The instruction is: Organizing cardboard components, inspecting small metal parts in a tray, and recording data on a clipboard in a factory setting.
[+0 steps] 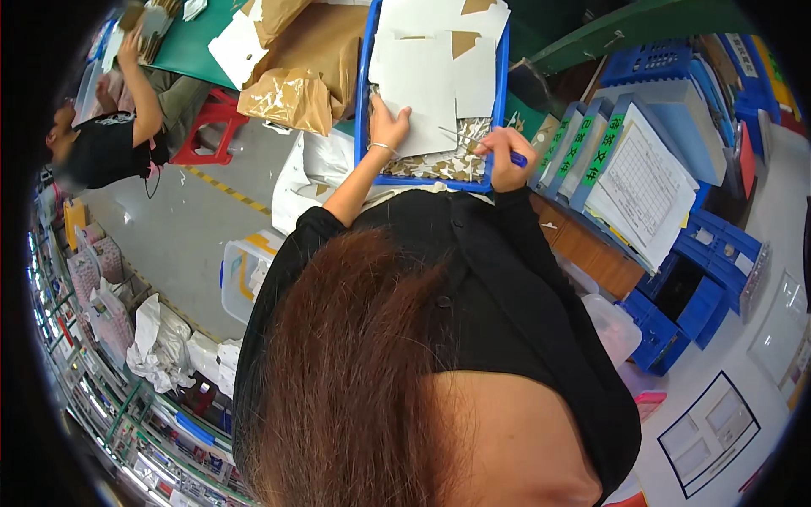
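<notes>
Our left hand [389, 128] pinches the left edge of the white card sheet [427, 93] inside the blue tray [504, 68], our right [507, 157] closes around a blue-handled, thin-shafted tool [519, 159]; we'd best steady the card and guide the tip lightly. Brown-and-white scraps [443, 166] lie below, and a co-worker [114, 144] sits beyond the gray floor [198, 232].

Mostly paper and plastic on my feed, matt beside glossy.
I see matt white card sheets [414, 93], a smooth blue plastic tray [363, 106], a metal-shafted, plastic-handled tool [518, 159], a creased brown paper package [291, 100], glossy in patches, and a matt black cloth shirt [515, 287].
</notes>
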{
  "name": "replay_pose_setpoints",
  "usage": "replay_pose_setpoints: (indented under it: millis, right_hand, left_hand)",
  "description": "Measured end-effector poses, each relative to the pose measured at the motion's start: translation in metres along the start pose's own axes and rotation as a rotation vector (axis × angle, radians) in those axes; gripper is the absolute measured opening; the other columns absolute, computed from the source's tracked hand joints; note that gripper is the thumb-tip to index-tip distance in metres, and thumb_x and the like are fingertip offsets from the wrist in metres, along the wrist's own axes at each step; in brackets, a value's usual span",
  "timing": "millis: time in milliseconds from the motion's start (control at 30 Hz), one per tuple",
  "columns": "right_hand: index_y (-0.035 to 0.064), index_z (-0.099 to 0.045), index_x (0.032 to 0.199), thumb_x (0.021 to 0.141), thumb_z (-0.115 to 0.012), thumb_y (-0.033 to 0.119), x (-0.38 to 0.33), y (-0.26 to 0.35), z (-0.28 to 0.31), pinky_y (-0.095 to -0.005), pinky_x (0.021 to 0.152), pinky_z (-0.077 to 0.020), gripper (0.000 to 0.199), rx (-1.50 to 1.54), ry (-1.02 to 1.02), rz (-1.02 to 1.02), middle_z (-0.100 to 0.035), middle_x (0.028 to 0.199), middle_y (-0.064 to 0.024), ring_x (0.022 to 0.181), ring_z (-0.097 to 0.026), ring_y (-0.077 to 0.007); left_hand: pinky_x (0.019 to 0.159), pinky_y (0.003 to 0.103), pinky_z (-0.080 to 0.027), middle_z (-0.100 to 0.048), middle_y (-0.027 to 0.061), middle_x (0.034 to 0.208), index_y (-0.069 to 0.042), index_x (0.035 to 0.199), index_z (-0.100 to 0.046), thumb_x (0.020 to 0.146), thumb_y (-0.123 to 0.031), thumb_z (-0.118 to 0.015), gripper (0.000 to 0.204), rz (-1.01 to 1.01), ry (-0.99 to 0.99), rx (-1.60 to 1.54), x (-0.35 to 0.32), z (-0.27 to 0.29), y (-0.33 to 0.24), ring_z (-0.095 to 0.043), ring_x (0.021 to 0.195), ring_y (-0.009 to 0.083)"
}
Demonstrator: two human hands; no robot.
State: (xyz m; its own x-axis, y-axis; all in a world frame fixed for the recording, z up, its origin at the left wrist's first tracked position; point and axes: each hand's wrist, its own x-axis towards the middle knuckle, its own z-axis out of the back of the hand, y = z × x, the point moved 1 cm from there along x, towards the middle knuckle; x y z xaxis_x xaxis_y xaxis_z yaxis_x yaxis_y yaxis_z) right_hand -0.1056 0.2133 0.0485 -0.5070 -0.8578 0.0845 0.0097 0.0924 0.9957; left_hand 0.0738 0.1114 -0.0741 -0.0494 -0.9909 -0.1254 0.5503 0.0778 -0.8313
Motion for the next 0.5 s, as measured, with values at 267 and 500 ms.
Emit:
replay_pose_setpoints:
  millis: [267,500]
  right_hand:
    - [0.0018,-0.044,0.054,0.072,-0.057,-0.008,0.006,-0.035,-0.013,-0.0211,0.042,-0.0394,0.025,-0.361,0.170,0.248,-0.049,0.054,-0.0040,0.044,-0.053,-0.0132]
    - [0.0042,-0.041,0.054,0.068,-0.059,-0.007,0.007,-0.057,-0.023,-0.0241,0.039,-0.0339,0.025,-0.361,0.239,0.301,-0.045,0.051,-0.0038,0.039,-0.042,-0.0165]
  left_hand:
    - [0.072,0.044,-0.045,-0.056,0.0269,0.092,0.002,0.113,-0.031,0.075,-0.021,-0.059,0.052,-0.005,-0.034,-0.005,0.002,-0.003,0.004,-0.057,0.079,0.0417]
    - [0.072,0.042,-0.045,-0.056,0.0251,0.092,0.002,0.112,-0.034,0.075,-0.021,-0.059,0.050,0.068,-0.012,-0.011,0.003,-0.007,0.017,-0.057,0.079,0.0404]
